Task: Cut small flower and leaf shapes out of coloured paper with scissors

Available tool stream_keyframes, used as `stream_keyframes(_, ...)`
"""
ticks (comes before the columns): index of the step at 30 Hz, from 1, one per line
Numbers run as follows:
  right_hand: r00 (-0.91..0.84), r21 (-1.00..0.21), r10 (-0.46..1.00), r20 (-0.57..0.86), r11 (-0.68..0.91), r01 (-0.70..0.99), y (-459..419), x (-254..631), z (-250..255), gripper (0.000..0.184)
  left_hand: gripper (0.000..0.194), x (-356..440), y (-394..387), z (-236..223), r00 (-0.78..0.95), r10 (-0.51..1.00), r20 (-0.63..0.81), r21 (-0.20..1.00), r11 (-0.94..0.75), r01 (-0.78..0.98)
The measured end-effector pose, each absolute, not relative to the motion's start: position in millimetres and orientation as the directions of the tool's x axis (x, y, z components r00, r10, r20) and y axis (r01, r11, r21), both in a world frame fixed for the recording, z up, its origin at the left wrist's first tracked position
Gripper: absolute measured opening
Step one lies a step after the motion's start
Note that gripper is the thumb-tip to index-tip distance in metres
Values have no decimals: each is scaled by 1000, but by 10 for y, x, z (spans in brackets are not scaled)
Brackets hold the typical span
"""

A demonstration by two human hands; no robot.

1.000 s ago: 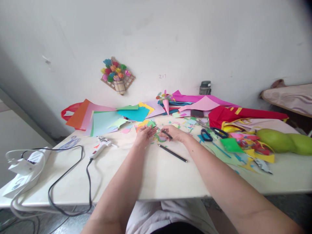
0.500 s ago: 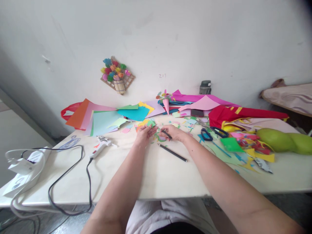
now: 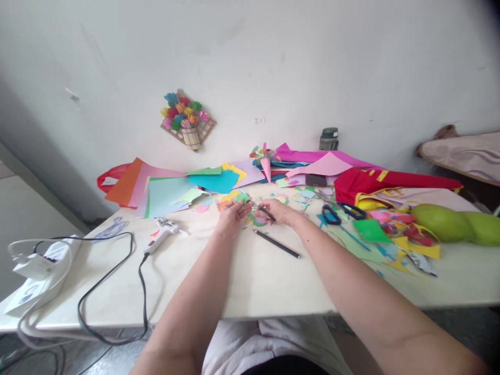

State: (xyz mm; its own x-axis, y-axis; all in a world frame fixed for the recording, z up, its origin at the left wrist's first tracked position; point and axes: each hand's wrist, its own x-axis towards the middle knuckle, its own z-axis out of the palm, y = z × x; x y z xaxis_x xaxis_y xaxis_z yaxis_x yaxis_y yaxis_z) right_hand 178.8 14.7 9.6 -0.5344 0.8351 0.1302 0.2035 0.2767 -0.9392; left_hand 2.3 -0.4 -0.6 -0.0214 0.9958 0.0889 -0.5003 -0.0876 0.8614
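My right hand point(image 3: 272, 210) is closed around a pair of small scissors point(image 3: 267, 213) with dark handles. Their thin blades point up and left toward my left hand point(image 3: 233, 212). A small piece of green paper point(image 3: 242, 198) is pinched at the fingertips of that left hand, close to the blades. Whether the blades touch the paper is too small to tell. Just in front of both hands a black pencil point(image 3: 276, 244) lies slantwise on the table. Small coloured paper scraps point(image 3: 280, 198) are strewn around and behind my hands.
A corded glue gun point(image 3: 159, 238) and a white power strip point(image 3: 39, 281) lie left. Coloured paper sheets point(image 3: 167, 191) line the wall side, near a pink paper cone with flowers point(image 3: 266, 169). Larger dark-blue-handled scissors point(image 3: 331, 215) and a green pillow-like object point(image 3: 441, 224) are on the right.
Both hands stay nearly in place. The scissors and green paper have shifted only very slightly between my fingers.
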Motion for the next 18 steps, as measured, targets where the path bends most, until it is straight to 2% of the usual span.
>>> stream_keyframes(7, -541, -941, 831, 130, 276, 198, 132, 1800, 111, 22, 23, 37, -20, 6, -23, 997, 73, 866, -75, -495)
stream_keyframes(12, -540, -944, 832, 125, 267, 193, 167, 1820, 81, 21, 11, 35, -33, 48, 1, 999, 32, 894, -29, -448)
stream_keyframes(18, -557, -940, 826, 81, 250, 233, 132, 1853, 143, 16, 18, -9, -40, 83, -9, 1000, 19, 925, -21, -379)
